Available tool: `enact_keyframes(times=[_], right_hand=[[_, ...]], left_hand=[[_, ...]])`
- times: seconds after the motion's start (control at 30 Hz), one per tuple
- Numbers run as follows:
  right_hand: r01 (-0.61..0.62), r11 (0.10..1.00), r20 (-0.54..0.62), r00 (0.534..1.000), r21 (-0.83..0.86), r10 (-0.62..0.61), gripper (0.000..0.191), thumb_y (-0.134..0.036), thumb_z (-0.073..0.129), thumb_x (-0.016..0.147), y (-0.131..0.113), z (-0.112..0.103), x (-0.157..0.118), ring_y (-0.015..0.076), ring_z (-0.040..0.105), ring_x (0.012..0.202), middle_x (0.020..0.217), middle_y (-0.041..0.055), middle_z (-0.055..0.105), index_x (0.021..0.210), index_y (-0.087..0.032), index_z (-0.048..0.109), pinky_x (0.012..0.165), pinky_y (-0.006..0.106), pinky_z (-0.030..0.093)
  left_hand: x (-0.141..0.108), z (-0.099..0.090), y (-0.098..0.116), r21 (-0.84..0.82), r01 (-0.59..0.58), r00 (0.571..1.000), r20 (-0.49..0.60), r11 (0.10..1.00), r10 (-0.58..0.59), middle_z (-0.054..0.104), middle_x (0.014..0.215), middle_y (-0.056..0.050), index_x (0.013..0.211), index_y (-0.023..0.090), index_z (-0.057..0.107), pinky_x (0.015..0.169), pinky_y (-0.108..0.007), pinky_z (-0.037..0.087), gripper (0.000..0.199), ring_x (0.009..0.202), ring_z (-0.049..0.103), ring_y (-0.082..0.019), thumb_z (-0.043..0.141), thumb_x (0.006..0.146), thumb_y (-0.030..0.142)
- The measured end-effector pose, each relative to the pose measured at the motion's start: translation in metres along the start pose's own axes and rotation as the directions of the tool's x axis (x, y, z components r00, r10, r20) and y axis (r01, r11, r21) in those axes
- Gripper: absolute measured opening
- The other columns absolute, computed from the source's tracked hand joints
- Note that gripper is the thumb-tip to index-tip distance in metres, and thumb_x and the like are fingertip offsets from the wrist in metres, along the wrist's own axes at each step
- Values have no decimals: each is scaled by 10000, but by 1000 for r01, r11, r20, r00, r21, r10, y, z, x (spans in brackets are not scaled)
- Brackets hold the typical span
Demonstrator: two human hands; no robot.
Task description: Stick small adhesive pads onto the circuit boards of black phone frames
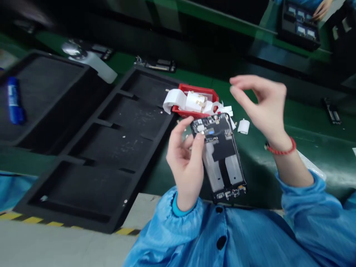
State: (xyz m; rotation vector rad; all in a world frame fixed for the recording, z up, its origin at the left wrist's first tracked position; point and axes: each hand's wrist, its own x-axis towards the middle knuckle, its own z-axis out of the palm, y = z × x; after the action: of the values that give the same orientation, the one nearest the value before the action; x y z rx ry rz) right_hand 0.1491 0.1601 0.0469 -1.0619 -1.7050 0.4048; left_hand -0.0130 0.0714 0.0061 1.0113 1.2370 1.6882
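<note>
My left hand [185, 159] grips an opened phone [222, 148] by its upper left edge, with the thumb over the circuit board and the fingers at the side. The phone lies tilted in the hand, its inner side facing up. My right hand [260, 104] is raised to the right of the phone, apart from it. Its thumb and forefinger are pinched together; whatever sits between the tips is too small to make out. Just beyond the phone stands a red bin [214, 95] with curled white label strips [195, 101] in and over it.
A black compartment tray [111, 144] lies at the left, and another black tray [41, 96] carries a blue marker [14, 100]. Behind them is a white bottle [98, 66]. Phone frames [155, 64] lie along the back. A co-worker's hand [322, 9] shows at the top right.
</note>
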Motion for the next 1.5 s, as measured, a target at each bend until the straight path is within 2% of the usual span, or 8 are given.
enact_keyframes(times=[0.1,0.27,0.47,0.6,0.8,1.03,1.4,1.5], right_hand=[[-66,998,-102,992,14,67,99,-160,746,863,-34,-8,-46,240,700,1102,1119,54,743,801,-237,736,1022,461,548],[-194,969,-53,978,155,204,92,-144,800,824,-62,0,-86,245,638,1215,1288,84,649,833,-228,764,1070,463,522],[-193,957,-82,973,216,215,134,-117,813,802,-68,-1,-81,239,637,1189,1301,73,639,844,-234,763,1061,459,516],[-186,956,-78,975,227,208,129,-99,768,829,-70,2,-80,241,666,1117,1280,68,650,819,-226,752,1026,490,530],[-246,927,-90,956,284,281,127,-95,768,815,-77,1,-80,266,680,1121,1263,83,669,792,-220,765,1030,514,545],[-270,917,-91,947,293,308,158,-105,749,815,-82,0,-78,271,700,1061,1244,67,679,789,-261,761,966,515,595],[-270,911,-141,935,311,325,157,-93,751,790,-85,6,-77,236,687,1015,1157,66,668,747,-242,728,860,422,627],[-262,909,-148,935,324,322,155,-78,744,781,-86,6,-77,231,693,983,1151,74,659,741,-226,726,816,409,628]], left_hand=[[-7,8,2,33,-94,996,8,995,94,775,847,-11,1188,220,693,637,-166,611,305,689,754,-123,771,900,285],[-19,21,13,67,-213,976,-23,975,215,800,916,-6,1195,196,689,629,-123,602,291,718,771,-109,731,911,151],[-27,22,18,126,-295,951,-56,947,303,789,1049,-10,1241,226,694,684,-161,634,398,781,780,-121,717,879,62],[-29,22,18,159,-342,932,-65,926,356,794,969,12,1261,236,697,632,-144,620,457,714,762,-102,723,851,35],[-29,26,19,204,-426,884,-114,882,454,793,1013,29,1262,248,699,681,-162,646,444,730,767,-98,727,858,65],[-34,29,25,219,-312,926,-147,925,347,796,1033,21,1252,354,705,622,-298,697,351,725,776,-171,717,926,225],[-33,32,27,155,-345,919,-146,926,367,788,972,11,1232,316,725,619,-311,692,332,698,763,-170,727,916,214],[-31,33,27,141,-390,897,-165,910,409,785,955,20,1204,272,734,623,-244,679,356,683,757,-136,757,871,151]])
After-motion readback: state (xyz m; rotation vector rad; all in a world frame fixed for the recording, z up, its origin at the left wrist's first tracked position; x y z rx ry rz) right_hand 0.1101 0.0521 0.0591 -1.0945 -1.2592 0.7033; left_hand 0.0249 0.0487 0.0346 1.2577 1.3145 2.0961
